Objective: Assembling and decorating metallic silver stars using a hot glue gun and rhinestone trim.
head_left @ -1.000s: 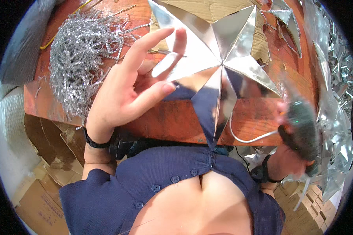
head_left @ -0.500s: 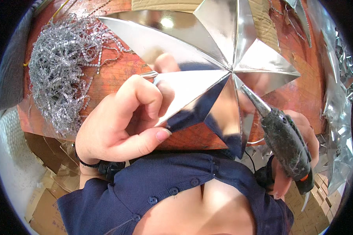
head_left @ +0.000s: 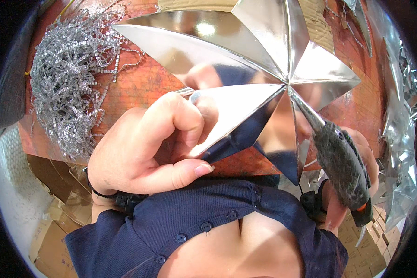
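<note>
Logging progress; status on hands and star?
Left fingers curled at silver star. Right fingers around glue gun, nozzle near star's centre. Tinsel pile left, strands near star.

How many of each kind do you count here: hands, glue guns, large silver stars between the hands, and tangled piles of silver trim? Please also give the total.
Hands, the left hand and the right hand: 2
Glue gun: 1
Large silver star: 1
Tangled pile of silver trim: 1
Total: 5
</note>
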`<state>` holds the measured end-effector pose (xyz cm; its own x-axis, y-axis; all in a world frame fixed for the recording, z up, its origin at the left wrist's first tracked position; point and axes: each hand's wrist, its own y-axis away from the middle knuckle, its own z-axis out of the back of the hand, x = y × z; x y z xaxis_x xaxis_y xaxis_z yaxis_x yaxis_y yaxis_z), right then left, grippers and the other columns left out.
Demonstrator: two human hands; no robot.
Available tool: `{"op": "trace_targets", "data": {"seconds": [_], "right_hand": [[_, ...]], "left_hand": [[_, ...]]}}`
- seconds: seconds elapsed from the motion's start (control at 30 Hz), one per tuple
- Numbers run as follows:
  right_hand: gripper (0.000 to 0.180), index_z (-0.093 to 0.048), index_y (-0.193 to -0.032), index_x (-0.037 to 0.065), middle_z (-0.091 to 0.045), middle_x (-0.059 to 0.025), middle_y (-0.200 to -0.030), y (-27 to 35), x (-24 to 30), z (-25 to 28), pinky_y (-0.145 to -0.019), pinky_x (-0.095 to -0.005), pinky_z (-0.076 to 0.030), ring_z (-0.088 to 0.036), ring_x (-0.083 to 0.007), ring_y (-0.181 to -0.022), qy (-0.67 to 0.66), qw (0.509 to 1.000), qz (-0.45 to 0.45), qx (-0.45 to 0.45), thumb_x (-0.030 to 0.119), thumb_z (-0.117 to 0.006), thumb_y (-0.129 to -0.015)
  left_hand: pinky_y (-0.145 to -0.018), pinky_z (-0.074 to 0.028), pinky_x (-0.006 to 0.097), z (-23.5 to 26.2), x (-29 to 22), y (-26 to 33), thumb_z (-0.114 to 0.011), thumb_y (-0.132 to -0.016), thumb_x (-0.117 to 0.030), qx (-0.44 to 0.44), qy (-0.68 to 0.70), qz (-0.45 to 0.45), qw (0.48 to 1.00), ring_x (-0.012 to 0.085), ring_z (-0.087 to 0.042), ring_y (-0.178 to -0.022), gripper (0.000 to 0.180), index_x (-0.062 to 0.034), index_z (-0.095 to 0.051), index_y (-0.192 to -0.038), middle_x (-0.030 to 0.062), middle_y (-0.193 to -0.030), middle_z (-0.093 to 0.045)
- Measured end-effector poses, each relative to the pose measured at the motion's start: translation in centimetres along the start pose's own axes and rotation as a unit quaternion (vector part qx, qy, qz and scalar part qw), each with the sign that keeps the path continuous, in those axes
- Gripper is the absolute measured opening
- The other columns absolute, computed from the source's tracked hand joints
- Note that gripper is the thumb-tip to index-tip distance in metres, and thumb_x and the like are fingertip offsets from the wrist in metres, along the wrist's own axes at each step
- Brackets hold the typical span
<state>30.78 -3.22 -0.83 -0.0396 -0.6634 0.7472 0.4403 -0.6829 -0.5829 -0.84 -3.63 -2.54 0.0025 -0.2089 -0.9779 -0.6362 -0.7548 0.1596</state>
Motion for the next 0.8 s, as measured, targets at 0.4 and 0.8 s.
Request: {"op": "trace_targets", "data": {"seconds": [0.4, 0.8], "right_hand": [[0.085, -0.056, -0.099, -0.009, -0.061, -0.0187, -0.091, -0.6, 1.7, 1.3, -0.066, -0.0371, -0.050, -0.061, -0.0311, -0.080, 0.003, 0.982, -0.166, 0.085, 0.050, -0.080, -0.044], [0.062, -0.053, -0.113, -0.009, -0.056, -0.0267, -0.109, -1.0, 2.3, 1.5, -0.080, -0.0392, -0.049, -0.058, -0.0337, -0.098, -0.056, 0.971, -0.198, 0.123, 0.036, -0.073, -0.075]], "left_hand": [[-0.063, -0.030, 0.026, 0.3, 0.2, -0.1, -0.068, -0.076, -0.003, 0.023, -0.008, -0.008, 1.000, 0.0107, -0.036, -0.069, 0.037, -0.0070, -0.035, -0.090, 0.0073, -0.082, -0.045], [-0.063, -0.029, 0.028, 0.2, 1.0, -0.6, -0.068, -0.078, -0.006, 0.027, 0.035, -0.072, 0.996, 0.0117, -0.035, -0.069, 0.036, -0.0078, -0.034, -0.090, 0.0064, -0.080, -0.043]]}}
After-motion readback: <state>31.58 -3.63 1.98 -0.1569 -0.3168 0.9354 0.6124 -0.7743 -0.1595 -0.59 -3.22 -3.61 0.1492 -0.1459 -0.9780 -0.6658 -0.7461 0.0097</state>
